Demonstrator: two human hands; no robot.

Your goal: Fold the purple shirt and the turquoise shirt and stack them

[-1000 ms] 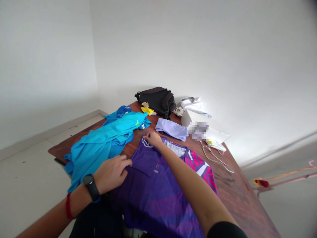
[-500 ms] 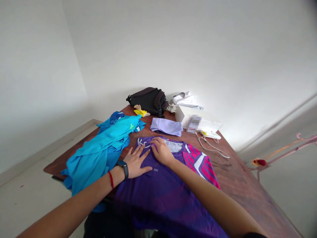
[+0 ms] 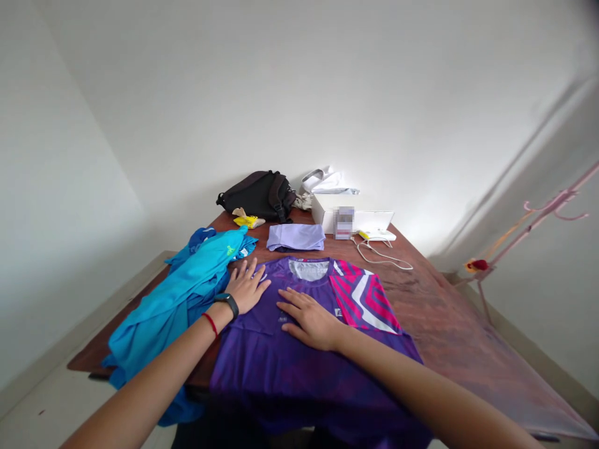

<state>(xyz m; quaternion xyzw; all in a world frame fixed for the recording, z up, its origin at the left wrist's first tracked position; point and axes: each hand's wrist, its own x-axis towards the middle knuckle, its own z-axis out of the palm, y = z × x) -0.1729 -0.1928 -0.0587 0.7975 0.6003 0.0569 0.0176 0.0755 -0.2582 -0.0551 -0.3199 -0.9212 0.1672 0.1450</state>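
A purple shirt (image 3: pixel 281 355) lies spread on the wooden table (image 3: pixel 449 324), its collar away from me and its lower part over the near edge. The sleeve on the right is pink and white. My left hand (image 3: pixel 246 288) rests flat with fingers spread on the shirt's upper left, near the shoulder. On the chest, below the collar, lies my right hand (image 3: pixel 311 321), palm down and fingers apart. Neither hand grips anything. A heap of blue clothes (image 3: pixel 173 293) is left of the shirt, partly hanging off the table.
Behind the shirt are a folded lavender cloth (image 3: pixel 296 237), a yellow packet (image 3: pixel 248 221), a black backpack (image 3: pixel 255 193), a white box (image 3: pixel 325 212) and a white cable (image 3: pixel 386 260). A pink stand (image 3: pixel 528 229) rises at the right.
My right hand has moved from near the collar down onto the chest. My left hand has shifted up towards the shoulder. The shirt looks flatter, and the view has turned to the right.
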